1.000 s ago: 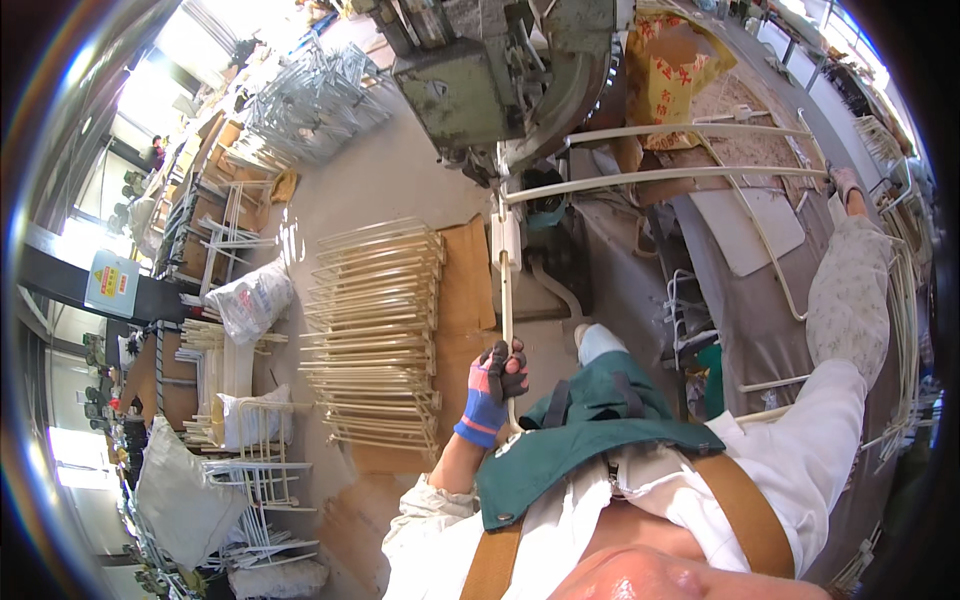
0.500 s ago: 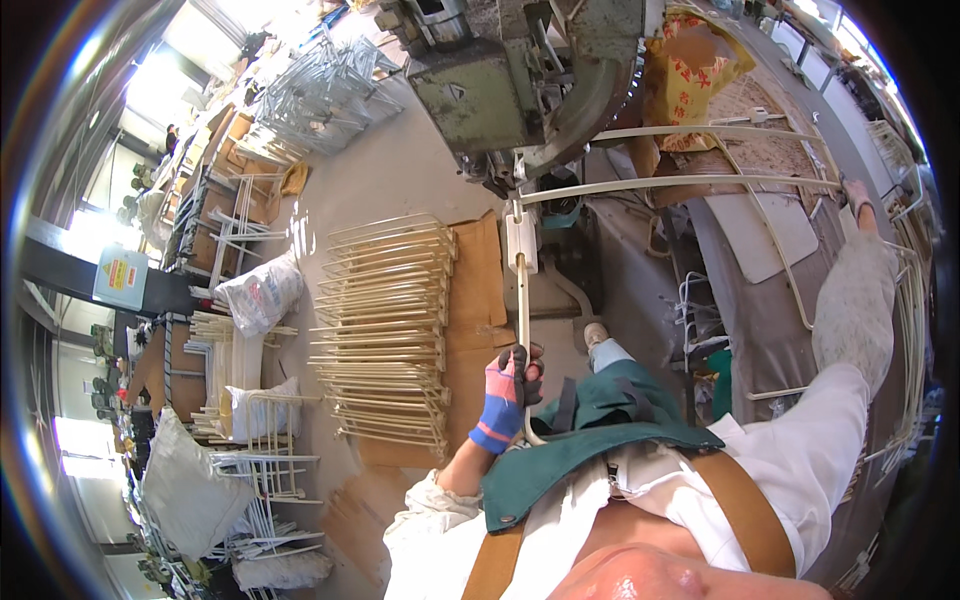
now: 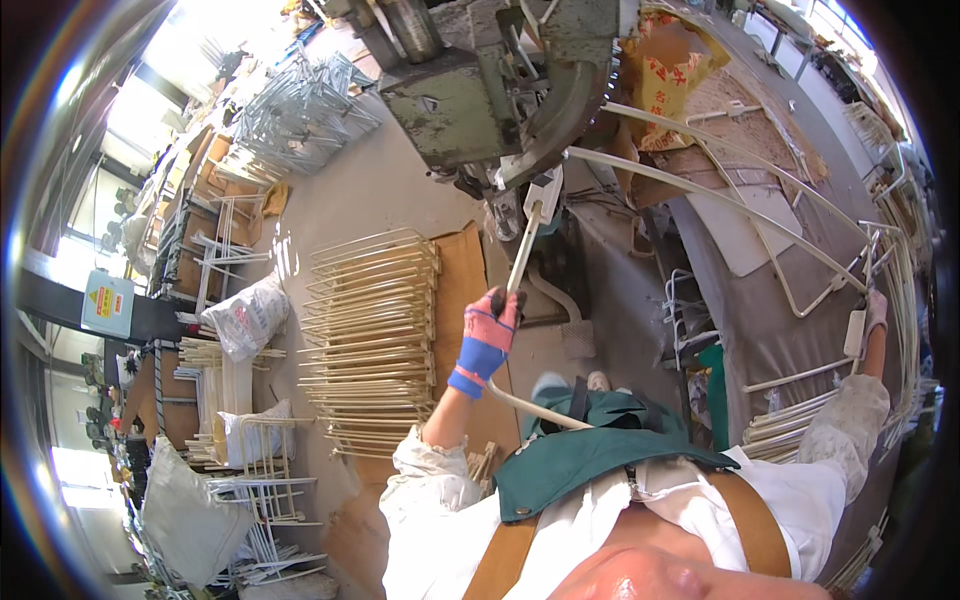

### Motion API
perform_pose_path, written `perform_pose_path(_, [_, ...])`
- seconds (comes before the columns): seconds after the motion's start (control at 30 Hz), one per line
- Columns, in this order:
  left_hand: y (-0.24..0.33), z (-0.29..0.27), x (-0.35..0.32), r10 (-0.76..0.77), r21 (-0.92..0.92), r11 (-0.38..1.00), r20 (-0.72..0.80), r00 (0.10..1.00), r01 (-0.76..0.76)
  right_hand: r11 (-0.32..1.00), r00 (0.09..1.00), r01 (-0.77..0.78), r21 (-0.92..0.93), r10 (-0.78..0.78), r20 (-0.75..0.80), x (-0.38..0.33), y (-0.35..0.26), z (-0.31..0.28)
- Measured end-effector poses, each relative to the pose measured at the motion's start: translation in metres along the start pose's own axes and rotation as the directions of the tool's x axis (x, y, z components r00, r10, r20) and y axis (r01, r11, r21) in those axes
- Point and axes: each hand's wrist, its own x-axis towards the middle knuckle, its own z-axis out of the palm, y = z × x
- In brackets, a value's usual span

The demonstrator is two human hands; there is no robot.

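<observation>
My left hand (image 3: 488,335), in a pink and blue glove with dark fingertips, is wrapped round a tube of a cream bent-tube metal frame (image 3: 690,185). A white bracket (image 3: 543,195) on this frame sits just under the head of a green press-like machine (image 3: 455,110). Two long tubes run from there toward the right. At the far right my right hand (image 3: 875,312) is closed at the frame's other end, beside a second white bracket (image 3: 855,333); its fingers show only in part. The frame's lower bend reaches my green apron (image 3: 610,450).
Several similar cream frames (image 3: 370,345) lie in a row on brown cardboard (image 3: 462,290) to the left. A workbench (image 3: 730,300) on the right bears a yellow sack (image 3: 670,85) and a loose tube frame. White sacks (image 3: 250,318) and a pile of grey metal frames (image 3: 300,110) stand farther left.
The frame has swung, its left bracket shifting up and right, its right end coming down toward me. My left hand has moved up and left; my right hand has come nearer my body.
</observation>
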Motion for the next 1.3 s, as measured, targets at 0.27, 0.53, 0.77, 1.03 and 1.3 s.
perform_pose_path(0.27, [-0.016,-0.044,0.054,0.092,0.091,0.990,0.118,0.989,-0.103,0.990,0.964,-0.119,0.081,0.135,-0.229,-0.160,0.020,-0.014])
perform_pose_path(0.53, [-0.058,-0.090,0.122,0.209,0.004,0.974,0.354,0.912,-0.225,0.906,0.779,-0.305,0.293,0.414,-0.471,-0.401,0.061,0.001])
perform_pose_path(0.77, [-0.069,-0.121,0.154,0.228,0.030,0.953,0.581,0.781,-0.301,0.817,0.535,-0.369,0.444,0.577,-0.617,-0.613,0.068,0.016])
perform_pose_path(1.03, [-0.063,-0.133,0.179,0.341,0.022,0.903,0.574,0.745,-0.429,0.789,0.402,-0.407,0.461,0.608,-0.685,-0.713,0.007,0.062])
perform_pose_path(1.3, [-0.084,-0.126,0.189,0.320,-0.013,0.922,0.585,0.745,-0.386,0.830,0.492,-0.257,0.495,0.553,-0.673,-0.742,-0.008,0.077])
